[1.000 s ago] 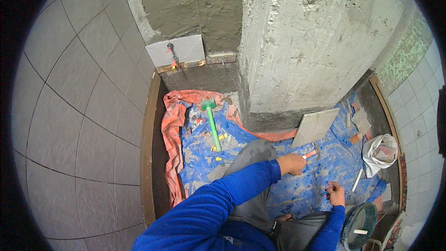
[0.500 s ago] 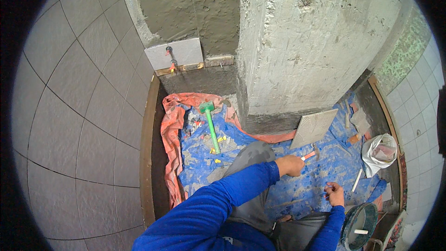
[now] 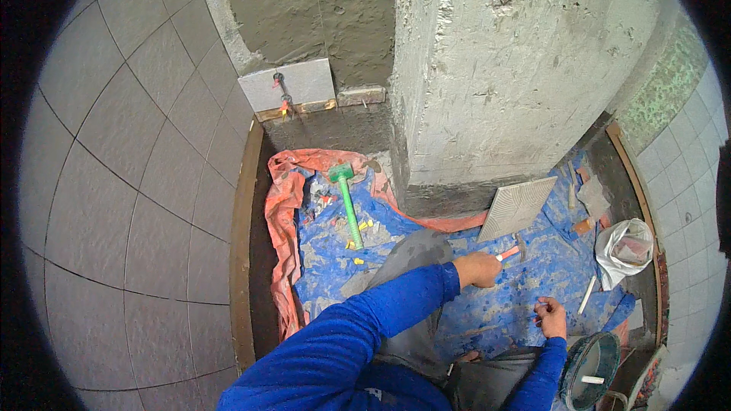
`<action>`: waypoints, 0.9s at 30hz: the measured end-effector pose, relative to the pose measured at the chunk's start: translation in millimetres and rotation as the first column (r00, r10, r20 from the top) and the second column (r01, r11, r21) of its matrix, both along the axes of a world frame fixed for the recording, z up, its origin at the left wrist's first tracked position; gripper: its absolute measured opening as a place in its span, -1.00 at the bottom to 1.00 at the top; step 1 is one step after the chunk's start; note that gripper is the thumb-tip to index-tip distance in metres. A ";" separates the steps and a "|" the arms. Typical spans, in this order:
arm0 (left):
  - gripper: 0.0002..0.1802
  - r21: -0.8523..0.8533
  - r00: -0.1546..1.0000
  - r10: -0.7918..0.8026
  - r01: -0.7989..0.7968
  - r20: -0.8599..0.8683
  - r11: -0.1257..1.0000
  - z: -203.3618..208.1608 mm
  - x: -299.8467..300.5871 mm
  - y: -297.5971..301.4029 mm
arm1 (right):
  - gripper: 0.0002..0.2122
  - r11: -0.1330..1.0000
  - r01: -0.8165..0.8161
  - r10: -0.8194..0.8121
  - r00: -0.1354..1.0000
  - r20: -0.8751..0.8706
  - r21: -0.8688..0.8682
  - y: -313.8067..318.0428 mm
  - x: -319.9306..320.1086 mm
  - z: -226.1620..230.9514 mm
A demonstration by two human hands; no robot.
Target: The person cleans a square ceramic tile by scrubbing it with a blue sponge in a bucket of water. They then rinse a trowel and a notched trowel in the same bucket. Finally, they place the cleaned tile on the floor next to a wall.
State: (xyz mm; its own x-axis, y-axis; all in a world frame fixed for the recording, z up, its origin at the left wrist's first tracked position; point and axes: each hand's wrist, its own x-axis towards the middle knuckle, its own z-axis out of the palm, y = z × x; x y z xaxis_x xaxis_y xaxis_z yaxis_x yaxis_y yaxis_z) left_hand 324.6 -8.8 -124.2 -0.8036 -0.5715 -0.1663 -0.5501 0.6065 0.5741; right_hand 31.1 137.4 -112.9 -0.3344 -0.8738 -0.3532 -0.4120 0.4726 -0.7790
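Note:
My left hand [image 3: 477, 269] is wrapped round a small hammer [image 3: 509, 253] with a red and white handle, its metal head pointing away to the right. Just beyond it a ribbed-back tile [image 3: 518, 208] leans against the foot of the concrete column. My right hand [image 3: 551, 318] is held lower and to the right, over the blue sheet [image 3: 487, 320]. Its fingers are curled together, and anything between them is too small to make out. A green mallet [image 3: 349, 205] lies on the sheet at the left, near several small yellow pieces [image 3: 359, 261].
A white bag [image 3: 624, 255], a white stick [image 3: 587, 294] and a dark bucket [image 3: 590, 373] stand or lie at the right. The concrete column [image 3: 518, 68] rises ahead. A tiled wall [image 3: 129, 205] runs along the left. One light tile [image 3: 301, 85] with pipe outlets is on the far wall.

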 end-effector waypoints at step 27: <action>-0.64 0.008 0.996 -0.022 0.021 0.090 1.000 -7.3 -9.4 -4.3 | -0.71 1.000 -0.018 0.018 0.999 -0.045 -0.010 1.4 -9.4 -9.9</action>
